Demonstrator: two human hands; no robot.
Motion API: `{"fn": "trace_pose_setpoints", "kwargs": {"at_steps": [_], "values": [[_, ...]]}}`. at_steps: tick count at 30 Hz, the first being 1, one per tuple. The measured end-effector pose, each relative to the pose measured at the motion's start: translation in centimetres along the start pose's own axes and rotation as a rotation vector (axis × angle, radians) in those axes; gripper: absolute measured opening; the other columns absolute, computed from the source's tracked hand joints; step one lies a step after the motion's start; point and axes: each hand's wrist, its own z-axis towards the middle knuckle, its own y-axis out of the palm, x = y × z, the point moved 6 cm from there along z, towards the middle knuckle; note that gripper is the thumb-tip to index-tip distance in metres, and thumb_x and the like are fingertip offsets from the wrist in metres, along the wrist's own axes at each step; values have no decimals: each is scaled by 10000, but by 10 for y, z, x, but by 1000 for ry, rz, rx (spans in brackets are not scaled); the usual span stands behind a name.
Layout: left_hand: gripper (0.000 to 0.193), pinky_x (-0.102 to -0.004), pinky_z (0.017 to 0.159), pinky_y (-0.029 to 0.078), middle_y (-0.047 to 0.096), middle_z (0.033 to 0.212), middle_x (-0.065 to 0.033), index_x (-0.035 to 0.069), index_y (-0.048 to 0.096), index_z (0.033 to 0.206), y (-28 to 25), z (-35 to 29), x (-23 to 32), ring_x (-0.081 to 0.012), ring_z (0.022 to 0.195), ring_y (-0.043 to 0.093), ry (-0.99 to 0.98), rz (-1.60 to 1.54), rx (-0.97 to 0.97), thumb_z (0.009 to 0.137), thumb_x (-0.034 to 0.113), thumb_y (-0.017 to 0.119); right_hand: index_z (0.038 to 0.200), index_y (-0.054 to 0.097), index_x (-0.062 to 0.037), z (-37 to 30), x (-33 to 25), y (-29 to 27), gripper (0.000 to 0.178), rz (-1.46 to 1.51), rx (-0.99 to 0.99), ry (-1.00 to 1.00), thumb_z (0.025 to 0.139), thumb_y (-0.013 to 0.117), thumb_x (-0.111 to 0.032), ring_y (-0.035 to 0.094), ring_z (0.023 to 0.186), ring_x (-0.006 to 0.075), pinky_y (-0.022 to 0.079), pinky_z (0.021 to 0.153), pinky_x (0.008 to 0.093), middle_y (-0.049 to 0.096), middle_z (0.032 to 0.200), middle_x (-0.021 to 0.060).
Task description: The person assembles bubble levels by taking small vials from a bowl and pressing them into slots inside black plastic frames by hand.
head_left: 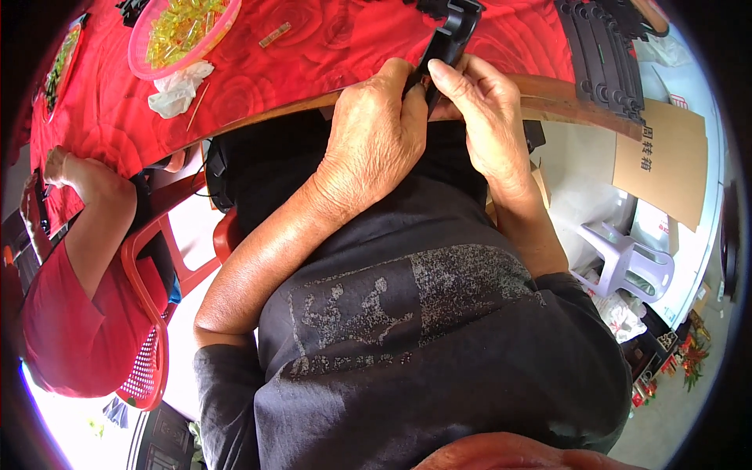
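Note:
Just over the table's front edge, both my hands hold a black plastic part (452,35), a long piece with a hooked upper end. My left hand (372,129) is closed round its lower end, with the back of the hand toward me. My right hand (489,106) pinches the same part from the right, thumb on top and fingers curled behind. Whatever sits between the fingertips is hidden. Several similar long black plastic pieces (599,59) lie stacked at the table's right end.
A pink basket (135,47) of small yellow-clear pieces stands on the red tablecloth (329,47), beside a crumpled white tissue (178,90). At left, a person in red (66,329) sits on a red chair (157,345). Right: a cardboard box (662,160) and a pale stool (623,258).

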Motion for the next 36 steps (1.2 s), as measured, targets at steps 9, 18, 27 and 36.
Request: {"fn": "trace_pose_setpoints", "kwargs": {"at_steps": [9, 18, 27, 36], "values": [[77, -505, 596, 515, 630, 684, -254, -18, 589, 844, 2, 12, -2, -453, 688, 659, -18, 15, 9, 878, 48, 610, 927, 684, -24, 5, 7, -7, 256, 29, 13, 10, 935, 759, -269, 537, 672, 22, 481, 572, 195, 596, 753, -40], [81, -515, 587, 496, 618, 685, -256, -12, 595, 857, 9, 17, -1, -466, 697, 643, -4, 36, 24, 892, 55, 623, 938, 689, -12, 5, 1, -4, 276, 146, 68, 107, 930, 758, -279, 528, 676, 34, 470, 573, 204, 593, 757, -38], [108, -471, 668, 545, 649, 850, -159, 29, 668, 996, 9, 32, 22, -373, 769, 638, 307, 215, -23, 922, 91, 620, 932, 663, -32, 10, 22, -18, 276, 253, 100, 111, 983, 684, -302, 547, 733, 40, 468, 670, 229, 596, 791, -34], [207, -478, 819, 549, 669, 1000, -182, 68, 731, 1060, -61, 136, -54, -378, 952, 666, 257, 619, 194, 874, 121, 656, 1234, 625, 41, 19, 33, -30, 429, 398, 90, 138, 1050, 553, -339, 723, 944, 228, 613, 813, 343, 702, 1022, 90]]}}
